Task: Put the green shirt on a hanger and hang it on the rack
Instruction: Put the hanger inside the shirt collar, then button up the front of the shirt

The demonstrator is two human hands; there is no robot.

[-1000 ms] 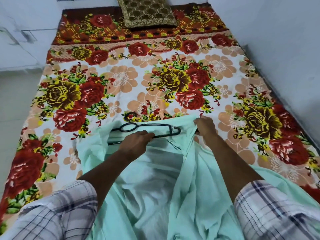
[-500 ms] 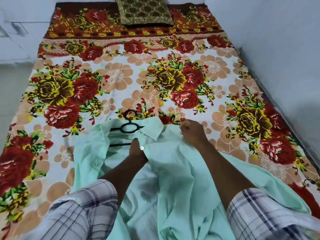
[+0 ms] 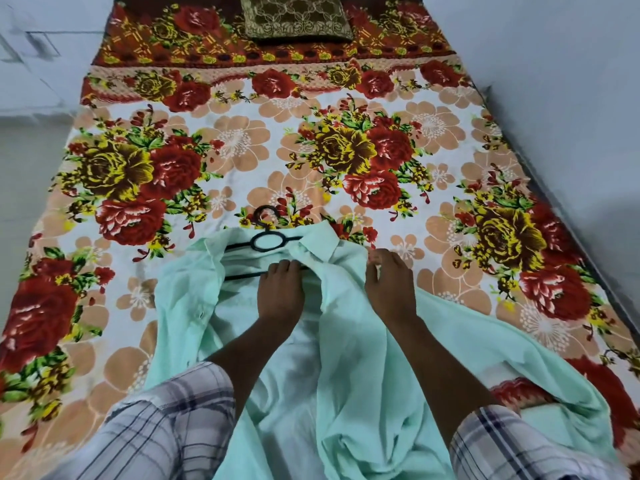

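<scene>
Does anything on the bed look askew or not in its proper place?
Yes. The green shirt sits unevenly on the black hanger: its right half covers the hanger, but the left front is bunched open, leaving the bars bare. Nothing looks torn or spilled.

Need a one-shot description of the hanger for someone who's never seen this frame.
On the bed's floral sheet, the green shirt lies opened at the near end. The hanger lies flat inside its collar, hook poking out onto the sheet, the left hand on its lower bar. It is the only thin black thing there, with an oval ring under the hook.
</scene>
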